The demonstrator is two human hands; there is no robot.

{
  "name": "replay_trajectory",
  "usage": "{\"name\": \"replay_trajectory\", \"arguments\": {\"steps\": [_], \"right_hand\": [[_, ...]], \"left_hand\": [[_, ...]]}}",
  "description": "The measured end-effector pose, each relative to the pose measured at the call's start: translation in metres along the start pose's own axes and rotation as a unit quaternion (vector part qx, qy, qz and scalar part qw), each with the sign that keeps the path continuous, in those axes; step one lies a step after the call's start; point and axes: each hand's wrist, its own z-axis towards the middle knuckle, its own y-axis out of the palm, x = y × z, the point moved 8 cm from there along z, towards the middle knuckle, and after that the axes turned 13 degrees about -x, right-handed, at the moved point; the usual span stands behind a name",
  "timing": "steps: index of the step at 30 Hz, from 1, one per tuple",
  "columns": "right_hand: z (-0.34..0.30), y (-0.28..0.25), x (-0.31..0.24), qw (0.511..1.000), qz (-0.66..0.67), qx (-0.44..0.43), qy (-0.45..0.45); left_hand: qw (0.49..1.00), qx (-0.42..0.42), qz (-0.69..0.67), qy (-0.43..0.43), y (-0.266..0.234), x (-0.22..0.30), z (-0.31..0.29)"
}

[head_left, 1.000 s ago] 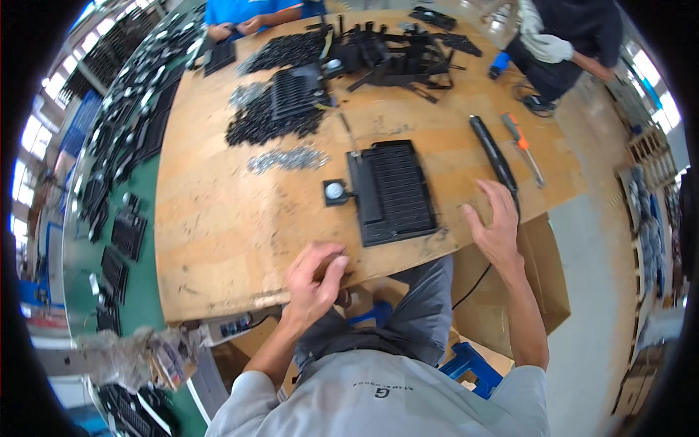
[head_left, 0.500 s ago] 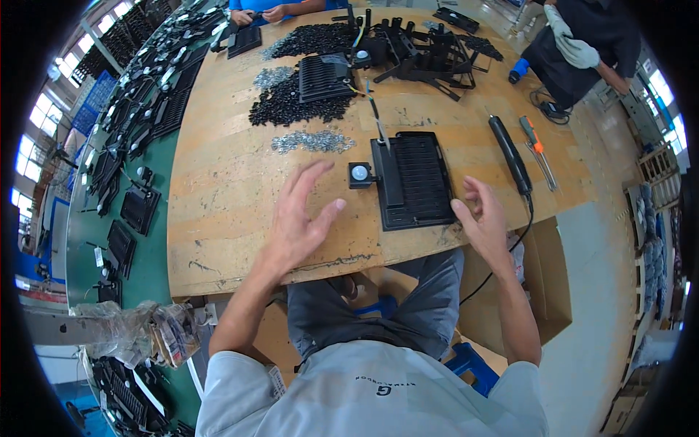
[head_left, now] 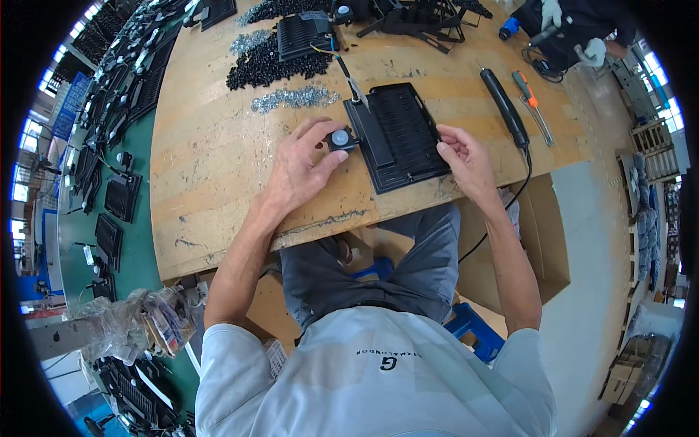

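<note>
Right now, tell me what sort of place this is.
Probably a factory assembly area: a long green work surface at left lined with flat black rectangular units, a pile of small black parts on a worn brown wooden table, and a slim black corded tool on it too.

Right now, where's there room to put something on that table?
The table has bare wood between its left edge and the left hand, and a smaller bare patch between the black panel and the black corded tool. Its far side is crowded with small black parts and black brackets.
</note>
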Motion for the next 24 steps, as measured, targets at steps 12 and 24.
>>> {"name": "replay_trajectory", "arguments": {"steps": [12,24], "right_hand": [[-0.006,-0.001,0.002,0.999,0.043,0.014,0.008],[0.016,0.014,-0.058,0.93,-0.367,-0.019,-0.001]], "left_hand": [[0.997,0.018,0.066,0.044,-0.002,0.007,-0.005],[0.993,0.009,0.116,0.034,0.014,0.013,-0.003]]}}
